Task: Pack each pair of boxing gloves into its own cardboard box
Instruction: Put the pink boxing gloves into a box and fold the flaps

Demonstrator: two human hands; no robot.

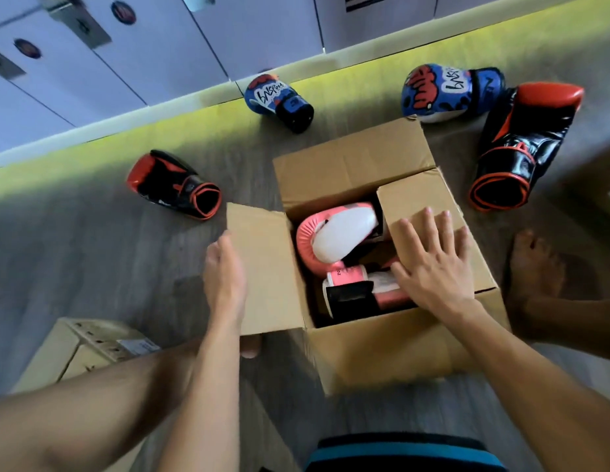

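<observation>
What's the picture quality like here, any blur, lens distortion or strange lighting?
Head view: the wide-angle lens bows the locker doors and skirting; edges smear with blur, while the cardboard box and pink boxing gloves at centre are fairly sharp; a yellow-green cast tints the floor along the wall; no strong glare.

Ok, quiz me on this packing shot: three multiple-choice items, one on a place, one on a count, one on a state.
1. Where are the pink gloves?
A. beside the far wall
B. inside the open box
C. in the person's lap

2. How many gloves lie on the floor outside it?
A. two
B. three
C. four

3. How does the right hand lie on the right flap?
A. flat, fingers spread
B. in a fist
C. pinching its edge

Answers:
1 B, both sit within it.
2 C, two blue gloves and two black-and-red gloves.
3 A, the palm presses the cardboard.
</observation>
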